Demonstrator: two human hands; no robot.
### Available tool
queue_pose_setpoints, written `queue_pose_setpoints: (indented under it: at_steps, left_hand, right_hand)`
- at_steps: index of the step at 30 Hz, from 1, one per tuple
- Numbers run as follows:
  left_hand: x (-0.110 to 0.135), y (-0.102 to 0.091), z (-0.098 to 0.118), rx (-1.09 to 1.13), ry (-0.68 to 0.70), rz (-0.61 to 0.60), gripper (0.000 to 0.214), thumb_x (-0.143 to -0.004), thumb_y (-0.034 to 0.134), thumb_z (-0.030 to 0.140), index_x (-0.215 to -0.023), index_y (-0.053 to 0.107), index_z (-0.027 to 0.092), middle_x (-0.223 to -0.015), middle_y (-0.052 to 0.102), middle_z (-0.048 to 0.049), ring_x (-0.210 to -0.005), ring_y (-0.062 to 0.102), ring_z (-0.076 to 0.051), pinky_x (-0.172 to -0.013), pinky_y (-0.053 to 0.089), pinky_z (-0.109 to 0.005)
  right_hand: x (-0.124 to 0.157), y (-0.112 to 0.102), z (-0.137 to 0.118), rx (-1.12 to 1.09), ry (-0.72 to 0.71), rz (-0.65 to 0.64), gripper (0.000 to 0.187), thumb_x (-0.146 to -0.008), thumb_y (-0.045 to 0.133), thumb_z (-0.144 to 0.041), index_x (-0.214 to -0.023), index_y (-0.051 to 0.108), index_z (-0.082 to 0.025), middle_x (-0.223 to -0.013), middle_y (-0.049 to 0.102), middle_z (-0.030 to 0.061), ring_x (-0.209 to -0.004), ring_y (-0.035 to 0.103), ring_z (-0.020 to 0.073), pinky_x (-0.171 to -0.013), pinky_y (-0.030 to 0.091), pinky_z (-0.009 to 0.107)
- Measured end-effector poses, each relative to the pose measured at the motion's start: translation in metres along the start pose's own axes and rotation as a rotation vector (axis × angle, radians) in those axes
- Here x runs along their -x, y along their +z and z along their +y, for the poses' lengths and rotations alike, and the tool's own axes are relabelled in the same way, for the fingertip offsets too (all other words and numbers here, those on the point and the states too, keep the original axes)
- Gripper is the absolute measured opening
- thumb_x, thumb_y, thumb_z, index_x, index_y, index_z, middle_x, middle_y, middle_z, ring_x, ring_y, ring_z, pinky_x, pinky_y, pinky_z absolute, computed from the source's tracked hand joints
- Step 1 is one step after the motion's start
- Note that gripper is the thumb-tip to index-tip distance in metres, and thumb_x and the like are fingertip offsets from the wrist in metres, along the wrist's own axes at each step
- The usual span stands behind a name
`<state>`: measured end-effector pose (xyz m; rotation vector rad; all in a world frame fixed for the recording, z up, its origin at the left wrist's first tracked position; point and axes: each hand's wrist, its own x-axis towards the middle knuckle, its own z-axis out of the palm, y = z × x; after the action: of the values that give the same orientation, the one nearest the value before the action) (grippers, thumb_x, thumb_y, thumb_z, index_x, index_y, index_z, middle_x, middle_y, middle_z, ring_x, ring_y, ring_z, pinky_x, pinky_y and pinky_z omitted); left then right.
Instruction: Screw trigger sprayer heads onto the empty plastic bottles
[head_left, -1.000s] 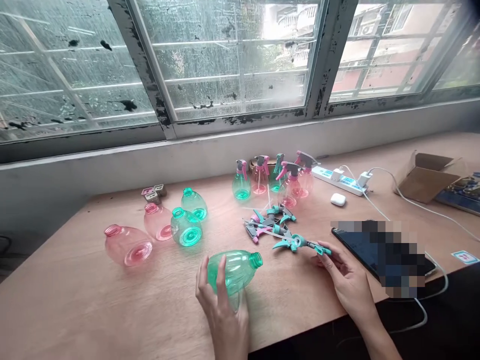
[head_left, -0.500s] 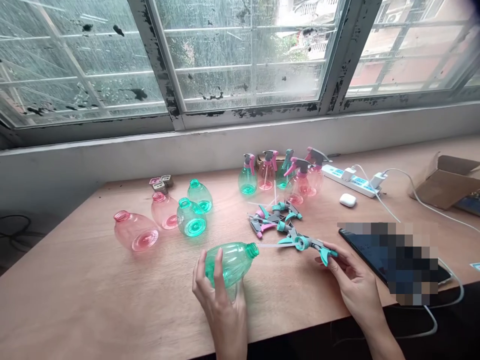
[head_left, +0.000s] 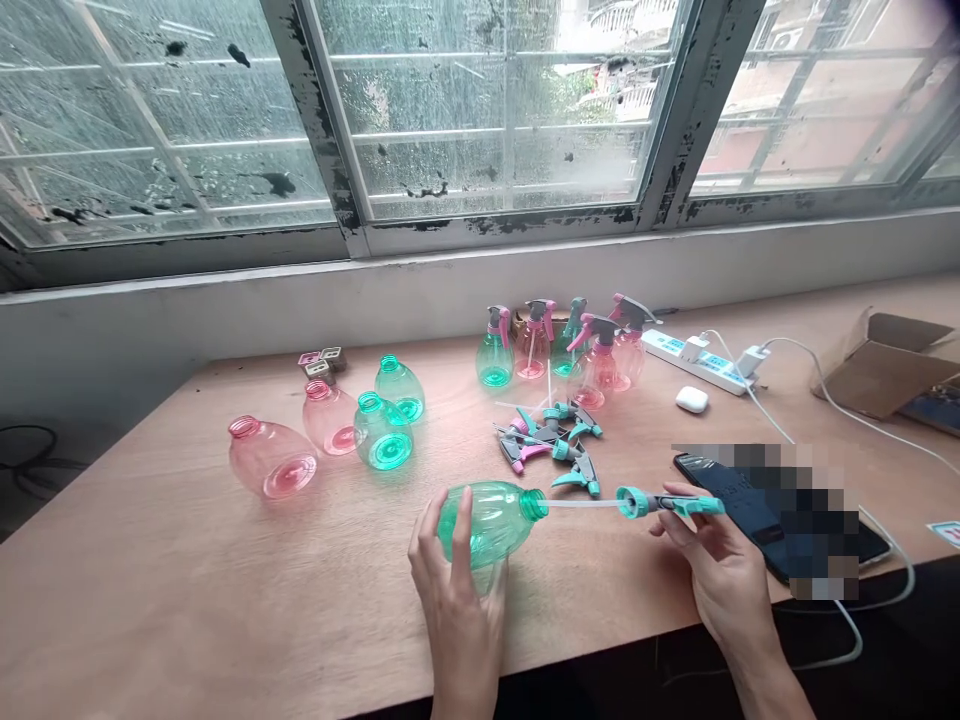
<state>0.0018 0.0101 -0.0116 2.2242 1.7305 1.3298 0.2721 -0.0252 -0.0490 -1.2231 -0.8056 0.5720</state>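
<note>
Head view: left fingers [head_left: 462,530] hold green bottle [head_left: 491,522], right fingers [head_left: 691,545] sprayer [head_left: 634,502]

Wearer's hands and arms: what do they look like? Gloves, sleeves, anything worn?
Left hand and right hand are both bare: no gloves, and no rings, watch or bracelet visible. No sleeve shows on either wrist or on the stretch of right forearm in frame; further up is out of view. No cables or clear markings on them.

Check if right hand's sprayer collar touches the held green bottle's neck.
Apart: head view shows a gap between sprayer collar and bottle neck, bridged by a straw.
</note>
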Motion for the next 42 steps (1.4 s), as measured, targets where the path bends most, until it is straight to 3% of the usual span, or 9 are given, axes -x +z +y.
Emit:
queue_pose_setpoints:
  at_steps: [4,10,17,23,28,30,34,38,42]
  left_hand:
    - [0.005,0.007,0.004,0.004,0.075,-0.022,0.069,-0.094,0.06,0.006,-0.154,0.043,0.035,-0.16,0.039,-0.0124,-0.148,0.039,-0.035,-0.116,0.041,-0.057]
    - [0.008,0.013,0.016,0.016,0.121,-0.038,0.075,-0.094,0.05,-0.004,-0.156,0.042,0.037,-0.163,0.035,-0.0112,-0.153,0.032,-0.034,-0.121,0.036,-0.057]
    - [0.006,0.007,0.014,0.186,0.063,-0.088,0.062,-0.098,0.065,0.024,-0.154,0.044,0.038,-0.166,0.034,-0.0099,-0.154,0.032,-0.036,-0.12,0.037,-0.06]
    - [0.004,-0.001,0.015,0.479,-0.162,-0.135,0.049,-0.103,0.058,0.036,-0.151,0.047,0.042,-0.166,0.039,-0.0046,-0.157,0.03,-0.032,-0.126,0.028,-0.059]
    - [0.0,0.0,0.019,0.731,-0.48,-0.069,0.095,-0.087,0.079,0.043,-0.162,0.021,0.043,-0.175,0.019,-0.0037,-0.162,0.019,-0.031,-0.13,0.022,-0.052]
    - [-0.002,0.001,0.019,0.813,-0.594,-0.073,0.106,-0.079,0.084,0.053,-0.163,0.022,0.036,-0.173,0.027,-0.0082,-0.161,0.023,-0.033,-0.13,0.025,-0.049]
    - [-0.007,0.002,0.02,0.826,-0.737,-0.065,0.09,-0.085,0.068,0.072,-0.156,0.04,0.024,-0.161,0.047,-0.015,-0.152,0.042,-0.036,-0.125,0.034,-0.048]
    - [-0.009,0.003,0.019,0.817,-0.738,-0.093,0.073,-0.084,0.076,0.06,-0.143,0.057,0.022,-0.135,0.069,-0.0124,-0.134,0.061,-0.035,-0.117,0.043,-0.048]
    - [-0.007,0.006,0.01,0.921,-0.68,-0.11,0.069,-0.079,0.085,0.047,-0.14,0.06,0.026,-0.143,0.066,-0.0095,-0.139,0.058,-0.033,-0.12,0.041,-0.046]
  right_hand:
    - [0.005,0.006,-0.004,-0.082,-0.008,-0.004,0.022,-0.093,0.079,-0.038,-0.111,0.075,-0.029,-0.112,0.072,0.0038,-0.089,0.065,0.0192,-0.08,0.055,0.029]
    - [0.031,0.045,-0.01,-0.078,0.156,-0.257,0.026,-0.092,0.079,-0.043,-0.11,0.073,-0.025,-0.081,0.072,0.0022,-0.063,0.057,0.0152,-0.054,0.047,0.024]
    - [0.037,0.061,-0.008,-0.128,0.32,-0.35,0.042,-0.089,0.079,-0.053,-0.112,0.074,-0.018,-0.063,0.061,-0.0019,-0.055,0.052,0.0138,-0.051,0.042,0.025]
    - [0.035,0.058,-0.014,-0.044,0.354,-0.385,0.045,-0.074,0.091,-0.051,-0.104,0.078,-0.022,-0.068,0.065,-0.0016,-0.056,0.052,0.0151,-0.056,0.044,0.029]
    - [0.04,0.063,-0.028,0.075,0.391,-0.298,0.046,-0.076,0.088,-0.054,-0.109,0.077,-0.025,-0.06,0.053,-0.0059,-0.056,0.05,0.0166,-0.057,0.043,0.03]
    - [0.039,0.067,-0.034,0.065,0.358,-0.349,0.042,-0.08,0.084,-0.055,-0.108,0.077,-0.024,-0.062,0.055,-0.0053,-0.058,0.048,0.016,-0.058,0.042,0.029]
    - [0.037,0.07,-0.041,0.047,0.285,-0.48,0.035,-0.089,0.075,-0.052,-0.107,0.076,-0.023,-0.066,0.06,-0.0033,-0.06,0.048,0.0159,-0.06,0.042,0.03]
    - [0.037,0.069,-0.042,0.061,0.303,-0.474,0.037,-0.089,0.074,-0.052,-0.109,0.076,-0.021,-0.066,0.061,-0.0027,-0.059,0.049,0.0159,-0.059,0.043,0.03]
    - [0.037,0.069,-0.04,0.068,0.312,-0.411,0.04,-0.085,0.079,-0.054,-0.109,0.076,-0.021,-0.063,0.058,-0.0037,-0.057,0.047,0.0157,-0.056,0.042,0.03]
